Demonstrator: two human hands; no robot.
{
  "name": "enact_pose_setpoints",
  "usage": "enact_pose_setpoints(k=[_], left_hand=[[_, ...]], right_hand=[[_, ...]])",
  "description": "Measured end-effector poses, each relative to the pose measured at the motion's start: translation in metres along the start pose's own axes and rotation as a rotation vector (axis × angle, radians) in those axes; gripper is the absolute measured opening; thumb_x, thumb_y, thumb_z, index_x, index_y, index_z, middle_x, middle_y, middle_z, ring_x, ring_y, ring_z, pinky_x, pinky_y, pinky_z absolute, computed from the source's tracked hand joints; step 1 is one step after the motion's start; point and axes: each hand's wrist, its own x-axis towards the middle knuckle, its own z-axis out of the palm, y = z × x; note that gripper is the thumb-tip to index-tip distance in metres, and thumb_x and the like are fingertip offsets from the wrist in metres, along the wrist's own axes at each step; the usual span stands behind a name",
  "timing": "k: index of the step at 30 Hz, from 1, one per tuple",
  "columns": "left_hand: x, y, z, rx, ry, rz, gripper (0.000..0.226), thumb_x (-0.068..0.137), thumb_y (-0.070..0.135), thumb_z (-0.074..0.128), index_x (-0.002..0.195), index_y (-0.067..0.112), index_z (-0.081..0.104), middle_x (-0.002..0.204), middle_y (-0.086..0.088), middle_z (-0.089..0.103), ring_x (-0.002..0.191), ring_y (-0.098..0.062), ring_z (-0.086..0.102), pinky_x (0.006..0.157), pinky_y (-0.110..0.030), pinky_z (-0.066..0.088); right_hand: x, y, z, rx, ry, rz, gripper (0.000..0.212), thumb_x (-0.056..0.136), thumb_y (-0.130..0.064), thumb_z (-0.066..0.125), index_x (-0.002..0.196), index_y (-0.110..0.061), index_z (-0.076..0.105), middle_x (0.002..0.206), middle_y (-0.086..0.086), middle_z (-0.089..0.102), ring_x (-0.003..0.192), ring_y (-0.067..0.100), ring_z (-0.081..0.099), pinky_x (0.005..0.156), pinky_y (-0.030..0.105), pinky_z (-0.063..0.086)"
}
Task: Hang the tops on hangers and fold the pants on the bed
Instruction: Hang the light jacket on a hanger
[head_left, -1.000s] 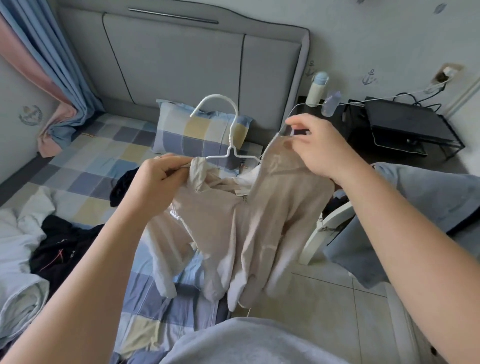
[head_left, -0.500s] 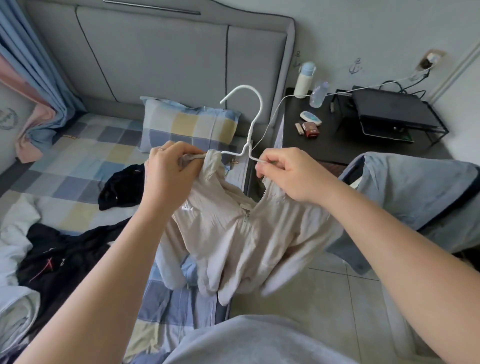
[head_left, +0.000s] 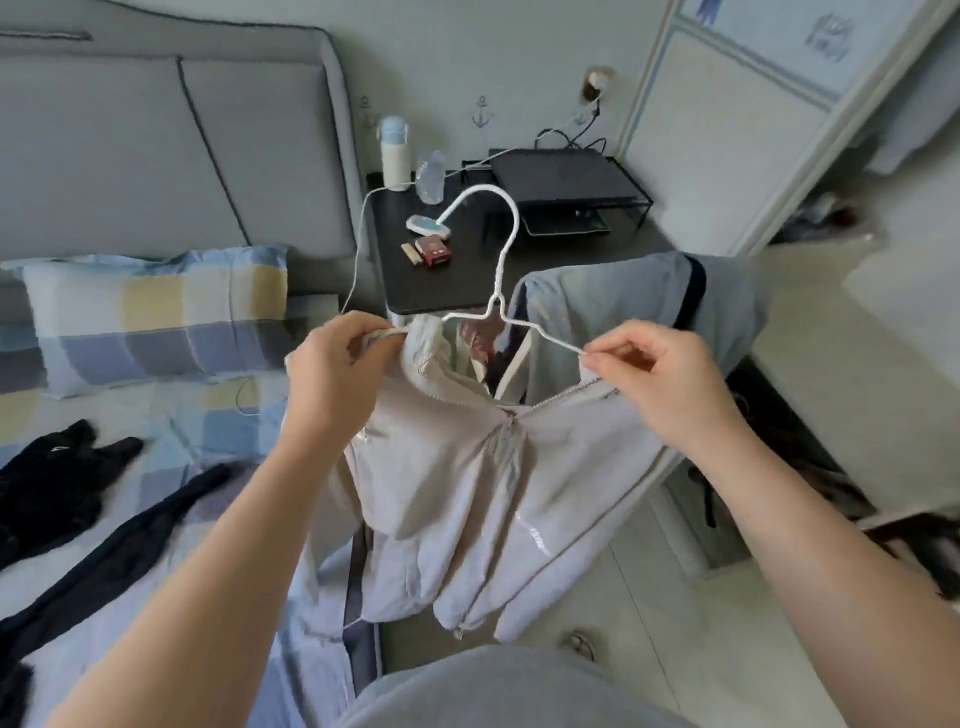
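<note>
Bedroom shot from the head cam: grey padded headboard at the back, a checked bed on the left and pale tiled floor on the right. A checked pillow sits at the head edge of the bed. A dark counter stands right against the bed's head corner, with a pale bottle at its back edge and a black wire rack on the far side.

Both hands are up in the air over the bed's floor-side edge, holding a white wire hanger with a beige zip jacket hanging off it. The left hand has its grip closed around the jacket's shoulder, fabric bunched over that end of the hanger. The right hand has its grip pinched on the bare other end of the hanger, thumb and forefinger on the wire. The jacket's zip edge sits just under those fingers, so that shoulder isn't over the wire yet. The front is partly unzipped and the sleeves dangle down past the bed edge.

Behind the jacket there's a blue-grey garment draped over something. Dark clothes lie crumpled near the bed's far side edge, with a long dark piece stretched out beside them.
</note>
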Motion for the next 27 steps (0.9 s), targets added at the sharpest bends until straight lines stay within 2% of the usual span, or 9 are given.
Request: enact_pose_setpoints(k=[3,6,8,12,14,16,19,23,27], left_hand=[[0.011,0.031,0.055,0.07,-0.117,0.052,0.012,0.094,0.018,0.065,0.095,0.025,0.074,0.082,0.013,0.066,0.085,-0.017,0.061,0.075,-0.033,0.045],[0.012,0.075,0.114,0.089,-0.249,0.112,0.016,0.093,0.018,0.063,0.095,0.029,0.075,0.082,0.014,0.068,0.086,-0.017,0.064,0.076,-0.035,0.05],[0.011,0.104,0.152,0.062,-0.293,0.128,0.016,0.094,0.019,0.063,0.097,0.026,0.077,0.084,0.01,0.071,0.088,-0.018,0.066,0.08,-0.039,0.053],[0.017,0.158,0.216,-0.076,-0.256,0.192,0.015,0.096,0.018,0.064,0.101,0.021,0.078,0.088,0.011,0.07,0.09,-0.015,0.065,0.086,-0.038,0.053],[0.022,0.183,0.243,-0.156,-0.255,0.244,0.012,0.095,0.019,0.067,0.101,0.018,0.077,0.091,0.005,0.071,0.089,-0.014,0.064,0.084,-0.033,0.053],[0.025,0.208,0.269,-0.216,-0.27,0.303,0.009,0.094,0.017,0.069,0.1,0.017,0.076,0.09,0.002,0.07,0.085,-0.007,0.062,0.079,-0.02,0.049],[0.03,0.241,0.308,-0.324,-0.325,0.31,0.011,0.092,0.013,0.07,0.094,0.023,0.073,0.084,0.004,0.068,0.074,0.002,0.055,0.071,-0.009,0.043],[0.039,0.264,0.357,-0.323,-0.424,0.347,0.015,0.092,0.013,0.07,0.091,0.028,0.071,0.086,0.003,0.07,0.078,0.0,0.06,0.075,-0.017,0.047],[0.044,0.28,0.412,-0.26,-0.49,0.36,0.016,0.089,0.016,0.073,0.09,0.032,0.073,0.095,-0.004,0.07,0.091,-0.026,0.066,0.086,-0.048,0.054]], right_hand=[[-0.021,0.032,-0.045,-0.174,0.304,-0.136,0.007,0.089,-0.01,0.074,0.086,-0.016,0.072,0.083,0.001,0.071,0.08,0.016,0.066,0.072,0.022,0.05],[-0.028,0.055,-0.095,-0.213,0.529,-0.19,0.004,0.091,-0.008,0.071,0.088,-0.009,0.071,0.082,0.006,0.07,0.081,0.026,0.065,0.074,0.028,0.05],[-0.032,0.059,-0.132,-0.195,0.598,-0.267,0.005,0.092,-0.006,0.069,0.087,-0.007,0.069,0.079,-0.001,0.068,0.077,0.017,0.063,0.072,0.026,0.049],[-0.045,0.082,-0.206,-0.057,0.193,-0.028,0.015,0.087,-0.007,0.075,0.077,-0.017,0.07,0.071,-0.014,0.069,0.067,-0.002,0.061,0.069,0.013,0.044],[-0.05,0.104,-0.241,-0.127,0.268,0.029,0.009,0.089,-0.024,0.073,0.088,-0.016,0.072,0.084,-0.01,0.073,0.081,0.001,0.065,0.077,0.017,0.048],[-0.046,0.126,-0.275,-0.408,0.448,0.014,0.028,0.09,-0.033,0.068,0.114,-0.02,0.066,0.109,-0.011,0.065,0.103,0.005,0.056,0.091,0.024,0.041],[-0.035,0.152,-0.314,-0.678,0.264,0.205,0.048,0.093,-0.038,0.065,0.136,-0.026,0.051,0.125,-0.004,0.058,0.114,0.018,0.048,0.096,0.032,0.031],[-0.038,0.175,-0.353,-0.506,0.198,0.291,0.014,0.101,-0.031,0.055,0.101,-0.02,0.064,0.073,0.001,0.062,0.063,0.013,0.052,0.066,0.039,0.042],[-0.053,0.195,-0.383,-0.446,0.168,0.373,0.021,0.101,-0.025,0.056,0.083,-0.024,0.067,0.07,-0.002,0.063,0.065,0.011,0.054,0.065,0.031,0.04]])
